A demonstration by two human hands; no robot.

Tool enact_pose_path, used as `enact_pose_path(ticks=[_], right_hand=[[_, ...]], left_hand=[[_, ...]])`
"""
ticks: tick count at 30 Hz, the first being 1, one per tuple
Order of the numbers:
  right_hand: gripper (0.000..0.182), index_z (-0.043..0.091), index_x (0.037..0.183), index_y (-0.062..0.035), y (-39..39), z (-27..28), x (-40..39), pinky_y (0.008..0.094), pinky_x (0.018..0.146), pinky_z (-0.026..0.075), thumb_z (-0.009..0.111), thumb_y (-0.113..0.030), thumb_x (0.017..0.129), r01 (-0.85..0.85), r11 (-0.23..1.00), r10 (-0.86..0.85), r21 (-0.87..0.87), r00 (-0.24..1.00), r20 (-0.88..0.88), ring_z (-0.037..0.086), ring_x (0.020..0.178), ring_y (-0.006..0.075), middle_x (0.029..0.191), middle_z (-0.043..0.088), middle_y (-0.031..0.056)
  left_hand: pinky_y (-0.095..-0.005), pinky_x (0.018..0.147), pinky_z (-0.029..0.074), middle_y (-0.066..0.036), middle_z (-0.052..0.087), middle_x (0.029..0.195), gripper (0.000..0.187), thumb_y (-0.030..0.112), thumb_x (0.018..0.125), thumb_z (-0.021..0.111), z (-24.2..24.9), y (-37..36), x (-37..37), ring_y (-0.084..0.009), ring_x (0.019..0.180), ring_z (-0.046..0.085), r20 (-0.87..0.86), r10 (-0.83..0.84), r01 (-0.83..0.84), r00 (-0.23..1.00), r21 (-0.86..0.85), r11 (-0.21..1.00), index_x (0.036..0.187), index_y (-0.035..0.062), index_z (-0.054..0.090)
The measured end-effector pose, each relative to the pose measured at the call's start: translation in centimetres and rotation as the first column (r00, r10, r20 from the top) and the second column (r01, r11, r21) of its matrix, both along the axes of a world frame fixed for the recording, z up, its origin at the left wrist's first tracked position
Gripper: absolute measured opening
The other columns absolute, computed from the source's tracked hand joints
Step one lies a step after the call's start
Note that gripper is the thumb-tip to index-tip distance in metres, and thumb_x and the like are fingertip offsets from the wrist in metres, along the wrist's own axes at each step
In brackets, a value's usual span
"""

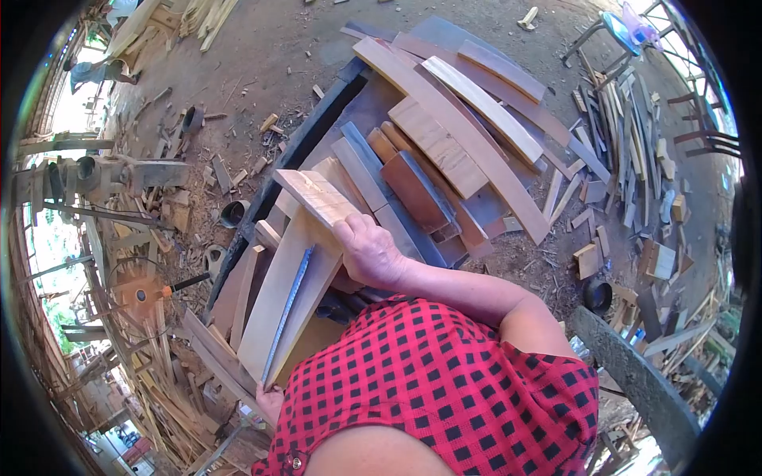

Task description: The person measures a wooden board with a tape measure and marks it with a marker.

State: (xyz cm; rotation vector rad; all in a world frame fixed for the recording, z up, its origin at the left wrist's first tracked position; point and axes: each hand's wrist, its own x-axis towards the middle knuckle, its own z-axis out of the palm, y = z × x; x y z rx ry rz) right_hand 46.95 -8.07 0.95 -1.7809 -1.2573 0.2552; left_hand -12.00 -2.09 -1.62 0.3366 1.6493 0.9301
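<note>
My right hand [369,252] is closed around the near end of a short, thick wooden block [313,194], with the fingers partly hidden behind it. Beneath that block lies a wide pale board [274,293], slanting down toward my body. Along the board runs a long, thin, blue-grey metal strip [288,315], which looks like a steel ruler. At the strip's lower end is my left hand [271,401], its fingers closed at the tip of the strip and the board's edge. My red checked shirt hides most of the left arm.
Curved planks [452,119] and a reddish-brown block [417,190] lie on the dark-edged work table. A wood pile [627,151] and a stool [623,36] are at right. An orange tool [141,295] sits left. Offcuts litter the ground; a person [99,73] is far left.
</note>
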Motion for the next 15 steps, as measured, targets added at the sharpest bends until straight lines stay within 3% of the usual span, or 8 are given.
enact_pose_path(ticks=[3, 5, 6, 7, 8, 9, 12, 15], right_hand=[[0.031, 0.05, 0.098, -0.0018, -0.2, 0.7, 1.2, 0.0435, 0.068, 0.05, 0.06, -0.008, 0.07, -0.064, 0.997, 0.061, -0.047, 0.997, -0.045, 0.055, 0.086, 0.0369, 0.092, 0.053, 0.0179], [0.031, 0.056, 0.101, -0.0018, -0.5, 1.2, 2.6, 0.0397, 0.069, 0.05, 0.066, -0.017, 0.076, -0.129, 0.988, 0.103, -0.081, 0.96, -0.262, 0.058, 0.086, 0.0352, 0.092, 0.057, 0.0175], [0.033, 0.06, 0.103, -0.0027, -0.6, 0.2, 2.7, 0.0338, 0.069, 0.05, 0.068, -0.025, 0.08, -0.059, 0.996, 0.023, -0.074, 0.91, -0.415, 0.062, 0.081, 0.0274, 0.089, 0.06, 0.0148], [0.033, 0.06, 0.103, -0.0033, -0.9, -0.2, 3.3, 0.0365, 0.071, 0.05, 0.066, -0.028, 0.081, -0.057, 0.994, 0.006, -0.093, 0.879, -0.477, 0.062, 0.082, 0.0302, 0.09, 0.06, 0.0159], [0.034, 0.06, 0.103, -0.004, -1.4, -0.5, 4.1, 0.0393, 0.073, 0.051, 0.063, -0.031, 0.083, -0.055, 0.992, -0.014, -0.114, 0.845, -0.535, 0.063, 0.082, 0.033, 0.091, 0.06, 0.0171], [0.034, 0.06, 0.103, -0.0029, -1.8, 0.1, 4.8, 0.0389, 0.072, 0.051, 0.063, -0.029, 0.082, -0.034, 0.988, -0.045, -0.149, 0.866, -0.497, 0.063, 0.081, 0.0323, 0.09, 0.061, 0.0166], [0.023, 0.059, 0.099, -0.0013, -2.7, 0.4, 6.2, 0.0407, 0.069, 0.05, 0.061, -0.016, 0.081, 0.073, 0.991, -0.112, -0.113, 0.91, -0.4, 0.062, 0.078, 0.0314, 0.084, 0.059, 0.0156], [0.026, 0.06, 0.104, -0.0007, -3.5, -0.1, 7.3, 0.0348, 0.071, 0.05, 0.064, -0.011, 0.08, 0.097, 0.973, -0.131, -0.212, 0.979, -0.157, 0.062, 0.08, 0.0278, 0.091, 0.06, 0.0135]], left_hand=[[-0.0295, 0.054, 0.043, -0.004, 0.067, 0.074, 0.015, 0.023, 0.086, 0.061, -1.5, -0.1, -2.4, -0.0182, 0.062, 0.059, 0.015, 0.011, -0.012, 1.0, 0.039, 0.999, 0.085, 0.0088, 0.062], [-0.0297, 0.054, 0.043, -0.004, 0.067, 0.074, 0.014, 0.023, 0.086, 0.062, -2.2, 0.6, -4.2, -0.0182, 0.062, 0.059, 0.024, 0.058, -0.057, 0.998, -0.052, 0.997, 0.085, 0.0089, 0.062], [-0.0299, 0.054, 0.043, -0.004, 0.067, 0.074, 0.013, 0.022, 0.085, 0.062, -2.6, 0.9, -4.9, -0.0183, 0.061, 0.059, 0.036, 0.094, -0.088, 0.995, -0.143, 0.986, 0.085, 0.0091, 0.062], [-0.0299, 0.054, 0.043, -0.004, 0.067, 0.074, 0.013, 0.022, 0.085, 0.062, -3.5, 1.2, -6.5, -0.0183, 0.061, 0.059, 0.034, 0.11, -0.105, 0.993, -0.144, 0.984, 0.085, 0.0091, 0.062], [-0.0385, 0.073, 0.044, -0.014, 0.064, 0.091, 0.035, 0.034, 0.087, 0.055, -4.1, 1.1, -8.1, -0.0273, 0.082, 0.058, 0.081, -0.015, 0.026, 0.997, -0.134, 0.991, 0.096, 0.0012, 0.059], [-0.0471, 0.092, 0.045, -0.023, 0.06, 0.109, 0.057, 0.046, 0.089, 0.047, -4.5, 1.1, -9.5, -0.0363, 0.103, 0.057, 0.127, -0.144, 0.16, 0.981, -0.119, 0.98, 0.108, -0.0068, 0.056], [-0.0474, 0.091, 0.045, -0.022, 0.061, 0.105, 0.053, 0.044, 0.089, 0.049, -5.2, 1.3, -11.8, -0.0367, 0.103, 0.057, 0.333, -0.128, 0.176, 0.934, -0.115, 0.978, 0.106, -0.0056, 0.056], [-0.0478, 0.093, 0.044, -0.022, 0.06, 0.109, 0.054, 0.044, 0.088, 0.05, -4.9, 1.4, -11.0, -0.0367, 0.106, 0.056, 0.43, -0.171, 0.221, 0.887, -0.069, 0.973, 0.11, -0.0053, 0.054]])
